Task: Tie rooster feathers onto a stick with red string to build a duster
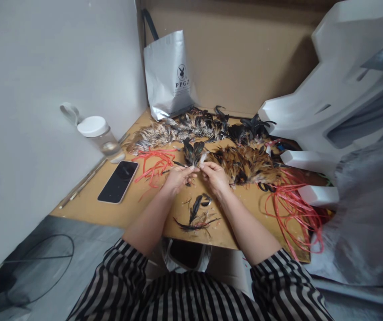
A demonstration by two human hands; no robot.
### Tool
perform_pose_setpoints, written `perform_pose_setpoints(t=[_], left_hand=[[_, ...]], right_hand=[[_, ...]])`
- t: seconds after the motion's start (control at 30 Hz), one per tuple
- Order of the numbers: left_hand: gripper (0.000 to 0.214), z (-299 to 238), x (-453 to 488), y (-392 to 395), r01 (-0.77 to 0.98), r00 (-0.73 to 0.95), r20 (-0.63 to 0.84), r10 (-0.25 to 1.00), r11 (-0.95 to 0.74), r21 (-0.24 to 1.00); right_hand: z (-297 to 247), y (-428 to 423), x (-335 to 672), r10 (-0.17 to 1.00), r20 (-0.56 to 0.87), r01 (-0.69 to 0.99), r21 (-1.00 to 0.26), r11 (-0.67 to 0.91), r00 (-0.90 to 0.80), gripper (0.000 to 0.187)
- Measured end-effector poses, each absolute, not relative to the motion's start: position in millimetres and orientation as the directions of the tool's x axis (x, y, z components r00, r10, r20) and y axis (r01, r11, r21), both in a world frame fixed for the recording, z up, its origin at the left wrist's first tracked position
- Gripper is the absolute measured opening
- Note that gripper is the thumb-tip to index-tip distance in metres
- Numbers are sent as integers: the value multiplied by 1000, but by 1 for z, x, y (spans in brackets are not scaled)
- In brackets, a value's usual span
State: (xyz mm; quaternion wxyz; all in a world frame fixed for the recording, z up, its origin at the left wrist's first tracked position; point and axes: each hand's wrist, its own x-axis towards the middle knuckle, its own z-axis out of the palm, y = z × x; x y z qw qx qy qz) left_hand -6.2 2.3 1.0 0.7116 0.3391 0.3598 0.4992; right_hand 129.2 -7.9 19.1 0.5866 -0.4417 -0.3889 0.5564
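My left hand (179, 177) is closed around the base of a small bunch of dark feathers (193, 150), whose tips point away from me. Close beside it, my right hand (215, 176) pinches a small whitish piece (203, 157) that looks like a feather or a strip; I cannot tell which. Both hands meet above the middle of the table. Just past my right hand lies a heap of brown feathers (248, 162). Nearer to me, a few loose black feathers (195, 209) are scattered on the tabletop.
Grey-brown feathers (164, 133) and black feathers (249, 130) line the back of the brown table (92, 214). Red plastic strings (290, 203) lie at both sides. A phone (118, 182), a lidded bottle (100, 136) and thin sticks (84, 183) are left; a silver bag (167, 76) stands behind.
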Motion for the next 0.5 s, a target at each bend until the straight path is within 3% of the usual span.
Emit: perform_pose_setpoints(t=[0.27,0.37,0.5], left_hand=[[18,0,-5,2,-425,252,-208,945,301,854],[19,0,-4,2,-406,244,-189,951,278,871],[23,1,-3,1,-366,201,-137,970,204,908]], right_hand=[[5,-6,121,982,81,-111,-989,100,169,26],[0,-4,123,975,161,-57,-984,172,154,25],[1,-1,128,979,164,-4,-986,166,117,28]])
